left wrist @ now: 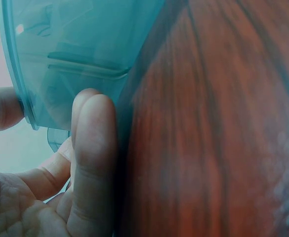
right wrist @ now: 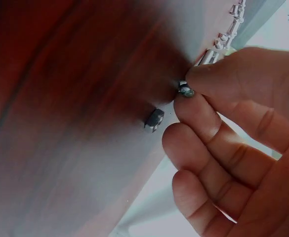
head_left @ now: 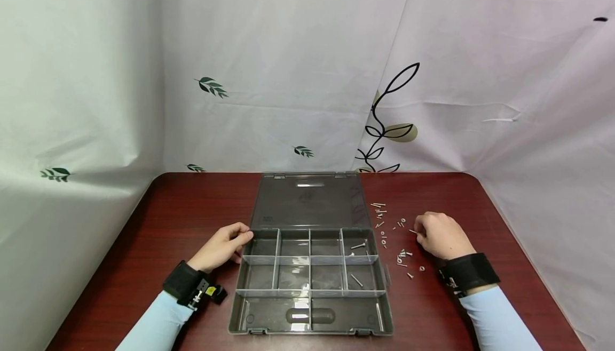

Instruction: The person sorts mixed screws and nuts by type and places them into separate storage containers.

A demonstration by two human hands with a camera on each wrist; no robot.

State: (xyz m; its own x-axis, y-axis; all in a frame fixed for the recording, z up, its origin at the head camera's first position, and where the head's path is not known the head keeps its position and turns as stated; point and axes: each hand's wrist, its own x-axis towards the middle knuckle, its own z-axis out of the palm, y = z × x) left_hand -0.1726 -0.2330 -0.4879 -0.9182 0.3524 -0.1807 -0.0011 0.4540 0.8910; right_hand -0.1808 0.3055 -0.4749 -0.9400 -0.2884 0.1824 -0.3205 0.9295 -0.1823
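A grey see-through compartment box lies on the table, its lid laid back. My left hand grips the box's left side near the hinge; in the left wrist view the thumb is at the rim and the fingers are against the outer wall. To the right of the box, my right hand pinches a small metal screw between thumb and index finger, which hide part of it. A dark nut-like piece lies close to those fingertips.
Loose screws, small rings or nuts and a little pile of hardware lie between the box and my right hand. Several screws sit in the right-hand compartments. A white patterned cloth hangs behind the red-brown table.
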